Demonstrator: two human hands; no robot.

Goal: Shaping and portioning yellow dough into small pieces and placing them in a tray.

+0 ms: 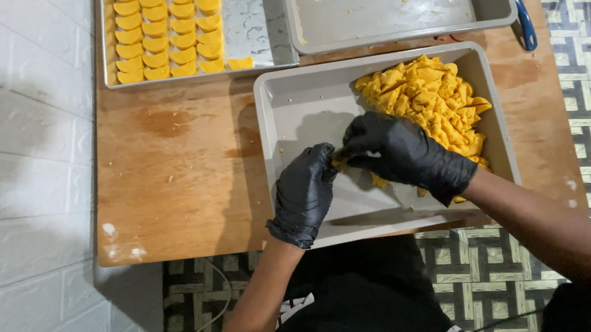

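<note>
Both gloved hands, left hand (304, 190) and right hand (396, 147), pinch one small yellow dough piece (340, 158) (partly hidden) over the grey tray (290, 103) holding the dough heap (431, 99).

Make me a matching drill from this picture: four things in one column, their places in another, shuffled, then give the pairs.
Things:
1. dough pile
2. shaped pieces
3. blue handle
4. small dough piece

Places:
A. in rows on the foil-lined tray at top left
B. between the left hand and right hand
C. at the right end of the near grey tray
D. beside the empty tray at top right

Pairs: 1-C, 2-A, 3-D, 4-B
</note>
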